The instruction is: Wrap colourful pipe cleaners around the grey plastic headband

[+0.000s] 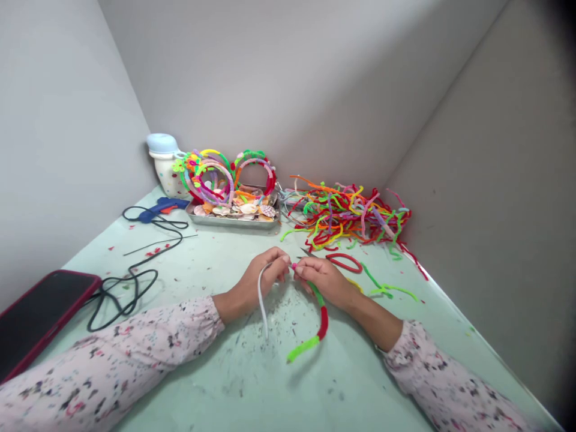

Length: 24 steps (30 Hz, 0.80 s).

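Observation:
A thin headband arches between my hands, its bare white end hanging at the left. The other end is wrapped in green, red and green pipe cleaner and hangs at the right. My left hand is closed on the white part, fingertips together. My right hand pinches a small pink pipe cleaner wrap on the band, close to the left fingertips. Its fingers partly hide the band. Scissors with red handles lie just behind my right hand, blades partly covered.
A metal tray holds shells and several colourful wrapped headbands. Right of it lies a heap of pipe cleaners; loose green ones lie nearer. At left are a blue glue gun, black cord, white cup and phone.

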Available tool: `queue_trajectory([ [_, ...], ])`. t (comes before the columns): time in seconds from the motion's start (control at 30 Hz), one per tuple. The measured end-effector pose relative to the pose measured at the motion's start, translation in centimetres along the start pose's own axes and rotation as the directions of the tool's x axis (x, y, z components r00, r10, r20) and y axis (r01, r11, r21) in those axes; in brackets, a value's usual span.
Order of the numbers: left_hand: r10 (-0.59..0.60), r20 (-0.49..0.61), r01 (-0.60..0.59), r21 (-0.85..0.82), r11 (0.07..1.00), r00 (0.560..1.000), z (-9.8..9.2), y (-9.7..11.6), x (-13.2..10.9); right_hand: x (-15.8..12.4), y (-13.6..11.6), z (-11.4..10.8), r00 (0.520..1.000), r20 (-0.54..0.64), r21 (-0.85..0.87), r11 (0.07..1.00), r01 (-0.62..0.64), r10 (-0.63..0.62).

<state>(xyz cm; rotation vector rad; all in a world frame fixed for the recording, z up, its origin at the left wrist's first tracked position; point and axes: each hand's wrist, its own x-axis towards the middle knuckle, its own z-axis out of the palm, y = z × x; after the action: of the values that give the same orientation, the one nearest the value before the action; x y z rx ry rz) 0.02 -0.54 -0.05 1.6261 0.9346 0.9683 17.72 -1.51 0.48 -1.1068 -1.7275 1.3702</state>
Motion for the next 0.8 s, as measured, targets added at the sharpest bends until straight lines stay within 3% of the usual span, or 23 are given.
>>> queue_trajectory([
  [0.27,-0.017,0.031,0.015,0.058,0.998,0.999,0.11,-0.15,0.21,-0.16,0.39,0.2,0.999,-0.004,-0.035,0.999,0.035,-0.035],
  [0.6,0.007,-0.042,-0.005,0.043,0.999,0.999,-0.01,0.17,-0.17,0.17,0.36,0.35,0.993,-0.085,0.151,0.986,-0.068,0.081],
  [0.8,0.012,-0.059,-0.006,0.102,0.995,0.998,0.0,-0.19,-0.16,0.4,0.69,0.31,0.99,-0.135,0.15,0.989,-0.011,0.032],
])
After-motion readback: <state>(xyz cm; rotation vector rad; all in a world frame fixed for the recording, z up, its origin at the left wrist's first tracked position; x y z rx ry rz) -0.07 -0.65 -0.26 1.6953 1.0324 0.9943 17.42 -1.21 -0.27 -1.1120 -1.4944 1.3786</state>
